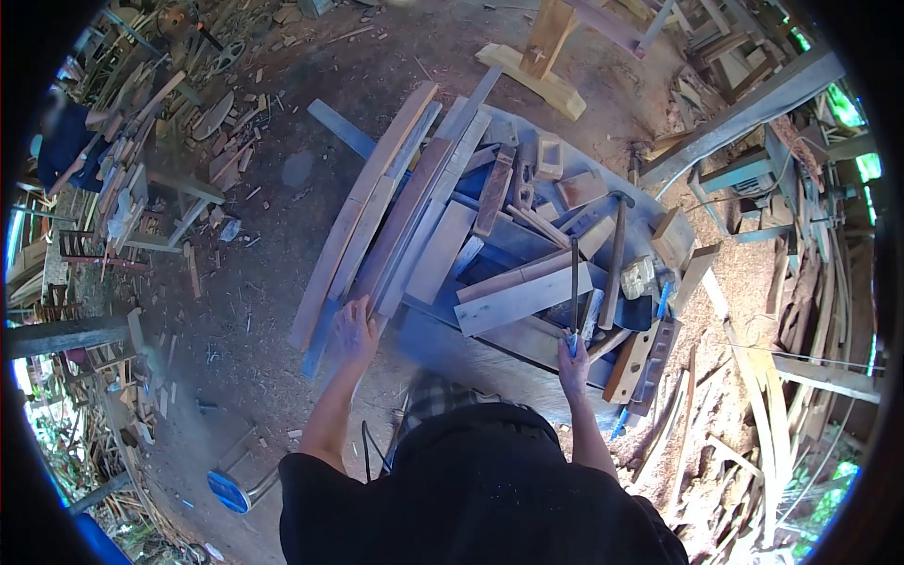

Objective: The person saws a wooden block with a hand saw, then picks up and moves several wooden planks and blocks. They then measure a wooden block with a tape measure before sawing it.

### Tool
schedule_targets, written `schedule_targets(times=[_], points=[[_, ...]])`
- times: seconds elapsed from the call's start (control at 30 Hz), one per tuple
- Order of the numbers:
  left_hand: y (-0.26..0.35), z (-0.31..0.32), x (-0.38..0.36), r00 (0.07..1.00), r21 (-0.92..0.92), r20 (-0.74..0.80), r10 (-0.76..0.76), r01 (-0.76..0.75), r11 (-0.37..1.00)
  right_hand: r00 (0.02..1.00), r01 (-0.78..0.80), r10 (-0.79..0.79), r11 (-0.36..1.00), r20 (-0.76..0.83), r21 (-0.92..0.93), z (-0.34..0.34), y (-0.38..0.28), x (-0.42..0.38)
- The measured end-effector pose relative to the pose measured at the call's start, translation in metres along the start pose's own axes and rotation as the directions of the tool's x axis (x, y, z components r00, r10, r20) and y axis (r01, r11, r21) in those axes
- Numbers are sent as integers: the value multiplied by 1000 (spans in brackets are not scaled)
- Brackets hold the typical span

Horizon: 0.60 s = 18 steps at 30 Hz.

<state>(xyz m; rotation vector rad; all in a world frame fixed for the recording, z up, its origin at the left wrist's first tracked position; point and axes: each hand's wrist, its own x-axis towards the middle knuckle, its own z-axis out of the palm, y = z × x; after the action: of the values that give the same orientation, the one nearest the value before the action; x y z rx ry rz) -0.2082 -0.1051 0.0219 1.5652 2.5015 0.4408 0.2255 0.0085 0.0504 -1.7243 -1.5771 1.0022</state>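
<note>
My left hand (357, 330) rests at the near end of a long reddish-brown board (405, 217), fingers spread over it. Other long boards (363, 212) lie side by side to its left. My right hand (573, 360) is closed around the blue handle of a thin, dark, long tool (574, 282) that points away from me. Beside the tool lie a pale plank (518, 299) and a hammer (615, 259) with a wooden handle. A wooden block with round holes (629, 365) sits to the right of my right hand.
Wood blocks and offcuts (581, 189) crowd the workbench (527, 122). A wooden trestle foot (532, 80) stands beyond it. Behind on the left is a person in dark clothing (71, 146). A blue stool (229, 492) stands at lower left, and scrap wood piles line both sides.
</note>
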Motion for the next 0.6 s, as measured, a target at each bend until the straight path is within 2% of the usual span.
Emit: schedule_targets(times=[0.23, 0.3, 0.43, 0.5, 0.53, 0.6], points=[[-20, 2, 8, 996, -60, 50, 69, -66, 996, 998, -38, 40, 998, 41, -42, 6, -14, 4], [-32, 10, 13, 989, -128, -32, 146, -149, 981, 995, -73, 75, 996, 67, -44, 8, -19, 8], [-29, -2, 10, 990, -101, -100, 95, -105, 989, 995, -41, 44, 998, 87, -40, 11, -19, 11], [-15, -9, -4, 969, -47, -49, 243, -245, 968, 995, -39, 41, 999, 90, -29, 12, -21, 12], [-5, -10, -12, 969, -45, -47, 242, -244, 969, 996, -21, 24, 999, 84, -39, 12, -21, 12], [10, -9, -25, 978, 38, 132, 162, -169, 985, 997, -6, 9, 999, 77, -47, 14, -19, 11]])
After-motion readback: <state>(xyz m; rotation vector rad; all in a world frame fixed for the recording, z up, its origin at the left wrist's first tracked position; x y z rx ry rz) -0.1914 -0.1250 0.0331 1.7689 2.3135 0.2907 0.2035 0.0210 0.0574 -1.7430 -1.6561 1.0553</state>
